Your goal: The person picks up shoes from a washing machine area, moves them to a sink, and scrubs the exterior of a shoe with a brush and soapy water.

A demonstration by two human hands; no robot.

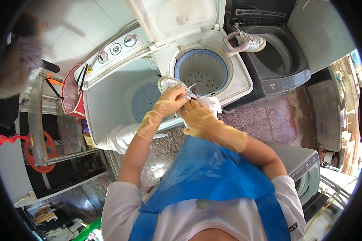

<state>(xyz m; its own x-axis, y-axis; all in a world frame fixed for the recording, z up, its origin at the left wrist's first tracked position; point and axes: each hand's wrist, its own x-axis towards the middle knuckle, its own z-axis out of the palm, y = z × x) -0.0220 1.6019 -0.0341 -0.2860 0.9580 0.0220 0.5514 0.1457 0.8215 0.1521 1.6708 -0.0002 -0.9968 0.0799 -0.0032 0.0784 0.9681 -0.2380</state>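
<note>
A pale sneaker (166,83) is held in front of me, at the front rim of the twin-tub washing machine. My left hand (172,98), in a translucent yellowish glove, grips it near the tongue and laces. My right hand (200,118), gloved alike, lies palm down over a white cloth (211,104) at the sneaker's opening. Its fingertips are partly hidden there, and whether they pinch anything is unclear. A second sneaker (244,43), white with pale colours and laces, rests on its side across the twin-tub's right edge and the neighbouring dark washer.
The twin-tub's round spin tub (201,72) lies open beneath its raised white lid (178,21). Left of it is the wash tub (111,99), with white fabric (117,140) over its front edge. A dark Haier top-loader (274,60) adjoins on the right. A grey washer (298,168) stands behind my right arm.
</note>
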